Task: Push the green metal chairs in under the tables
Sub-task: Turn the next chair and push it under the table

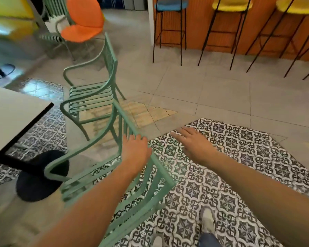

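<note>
Left hand [135, 150] grips the near chair's [100, 175] top rail at lower centre, table [12, 113] lying to its left, while the right hand [194, 141] hovers beside, fingers spread, holding nothing

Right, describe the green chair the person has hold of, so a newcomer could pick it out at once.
Start at the white table on the left with its black round base. Two green metal chairs stand beside it; take the nearer chair. Unlike the farther chair, it has the left hand gripping its backrest top.
</note>
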{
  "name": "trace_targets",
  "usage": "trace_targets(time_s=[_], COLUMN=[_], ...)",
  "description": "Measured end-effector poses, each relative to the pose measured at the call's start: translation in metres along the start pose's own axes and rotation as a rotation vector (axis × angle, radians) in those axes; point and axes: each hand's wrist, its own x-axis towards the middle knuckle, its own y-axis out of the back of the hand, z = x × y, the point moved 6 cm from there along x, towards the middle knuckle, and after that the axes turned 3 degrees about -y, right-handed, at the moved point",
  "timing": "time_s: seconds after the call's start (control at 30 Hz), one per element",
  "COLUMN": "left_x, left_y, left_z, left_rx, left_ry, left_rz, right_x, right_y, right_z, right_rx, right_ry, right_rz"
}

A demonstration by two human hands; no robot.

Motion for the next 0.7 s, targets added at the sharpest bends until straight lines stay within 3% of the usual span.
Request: trace_targets(time_s=[0.13, 0.23, 0.4, 0.7], left_x=[0.026, 0.035, 0.041, 0.057], left_y=[-0.008, -0.021, -0.03, -0.055], left_z=[0.007, 0.018, 0.029, 0.004], left_rx=[-0.044, -0.21, -0.357, -0.374], left_ry=[0.193, 0.407, 0.628, 0.858], left_rz=[-0.072, -0.158, -0.164, -0.095], right_x=[0.042, 0.058, 0.088, 0.176], right_y=[-0.003, -0.005, 0.007, -0.002], right_z=[0.032, 0.054, 0.078, 0.025], right_rx=[0.057, 0.062, 0.065, 0.028], right_ry=[0.15, 0.287, 0.437, 0.796], right_rz=[0.005, -0.023, -0.041, -0.111])
